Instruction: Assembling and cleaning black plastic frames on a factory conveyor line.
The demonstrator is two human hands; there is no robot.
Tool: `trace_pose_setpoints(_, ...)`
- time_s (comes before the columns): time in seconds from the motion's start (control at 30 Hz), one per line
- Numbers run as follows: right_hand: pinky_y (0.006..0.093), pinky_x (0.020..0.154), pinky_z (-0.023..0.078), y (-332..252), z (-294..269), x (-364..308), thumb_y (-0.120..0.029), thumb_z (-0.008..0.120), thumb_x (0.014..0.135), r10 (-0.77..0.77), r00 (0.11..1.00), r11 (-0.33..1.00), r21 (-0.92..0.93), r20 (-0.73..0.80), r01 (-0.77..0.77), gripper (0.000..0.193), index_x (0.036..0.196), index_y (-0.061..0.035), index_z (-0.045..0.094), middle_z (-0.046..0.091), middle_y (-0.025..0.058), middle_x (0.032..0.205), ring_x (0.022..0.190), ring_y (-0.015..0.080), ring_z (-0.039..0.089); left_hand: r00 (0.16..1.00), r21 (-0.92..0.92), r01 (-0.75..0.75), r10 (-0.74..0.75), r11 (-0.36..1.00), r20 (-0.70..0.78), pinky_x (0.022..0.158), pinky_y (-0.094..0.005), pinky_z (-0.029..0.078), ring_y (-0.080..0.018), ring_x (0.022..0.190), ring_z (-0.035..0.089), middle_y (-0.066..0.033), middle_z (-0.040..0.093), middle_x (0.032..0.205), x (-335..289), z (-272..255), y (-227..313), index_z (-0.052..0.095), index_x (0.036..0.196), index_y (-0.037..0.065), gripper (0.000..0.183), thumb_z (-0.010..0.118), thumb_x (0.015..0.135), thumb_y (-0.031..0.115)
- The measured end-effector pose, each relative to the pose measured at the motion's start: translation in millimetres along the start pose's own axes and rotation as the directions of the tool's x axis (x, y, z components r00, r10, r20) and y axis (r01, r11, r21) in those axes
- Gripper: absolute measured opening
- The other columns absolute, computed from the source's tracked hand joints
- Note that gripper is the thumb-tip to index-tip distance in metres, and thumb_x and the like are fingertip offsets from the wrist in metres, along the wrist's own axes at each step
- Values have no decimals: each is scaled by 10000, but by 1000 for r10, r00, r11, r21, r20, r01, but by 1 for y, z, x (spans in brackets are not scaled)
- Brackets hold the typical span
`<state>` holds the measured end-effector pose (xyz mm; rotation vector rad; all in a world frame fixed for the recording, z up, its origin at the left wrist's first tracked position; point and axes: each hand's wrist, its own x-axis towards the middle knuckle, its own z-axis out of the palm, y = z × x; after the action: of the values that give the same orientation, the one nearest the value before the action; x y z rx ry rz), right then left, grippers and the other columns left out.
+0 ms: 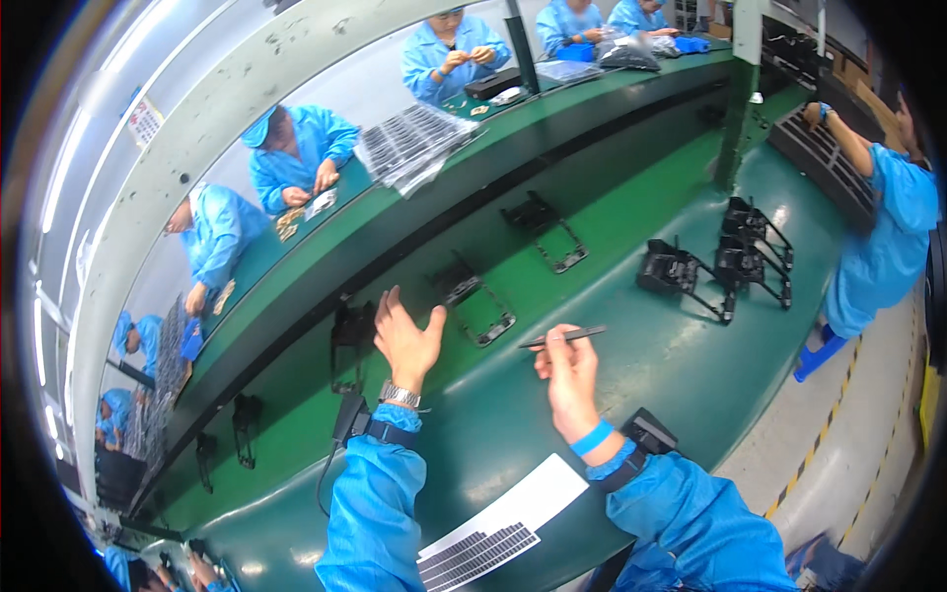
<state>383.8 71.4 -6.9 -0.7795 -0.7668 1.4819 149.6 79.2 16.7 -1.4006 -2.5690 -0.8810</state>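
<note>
My left hand (406,340) reaches over the green belt with its fingers spread and nothing in them. Just left of it a black plastic frame (347,340) lies on the belt, and to its right lies another frame (480,304). Slim dark tweezers (582,333) are held between the thumb and fingers of my right hand (572,390), above the bench, pointing left. A white sheet (538,493) with rows of small black stickers (483,555) lies on the bench between my forearms.
Several black frames (681,271) stand grouped on the green bench (631,380) at right. More frames (543,229) sit along the belt (612,202). Co-workers in blue (301,163) work across the belt; another person (888,237) handles a black tray (829,163) at right. A metal post (735,128) rises behind.
</note>
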Motion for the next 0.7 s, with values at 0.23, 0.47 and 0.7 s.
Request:
trace_pose_setpoints(0.23, 223, 584, 440, 1, 3, -3, -211, 598, 1079, 13, 1000, 999, 34, -22, -12, 153, 1100, -59, 599, 698, 59, 888, 666, 71, 552, 917, -5, 394, -393, 919, 66, 1125, -534, 390, -387, 1372, 454, -226, 484, 1472, -2, 44, 84, 208, 1605, 33, 1288, 896, 642, 540)
trace_pose_setpoints(0.47, 228, 597, 447, -8, 8, -9, -198, 597, 1078, -9, 998, 1000, 9, 65, 8, 145, 1072, -53, 602, 697, 58, 897, 687, 79, 573, 995, -306, -101, 92, 947, -46, 958, -470, 533, -400, 1068, 677, -201, 694, 1174, 3, -7, 16, 463, 1376, -7, 877, 855, 639, 260)
trace_pose_setpoints(0.7, 346, 791, 598, -58, 8, -70, -20, 719, 937, -67, 684, 971, -110, 727, 213, 58, 948, 17, 677, 744, 130, 962, 904, 231, 736, 853, -341, -262, 382, 903, 355, 946, -417, 499, -314, 1131, 574, -159, 597, 1259, -105, -115, -22, 502, 1392, 13, 858, 866, 657, 264)
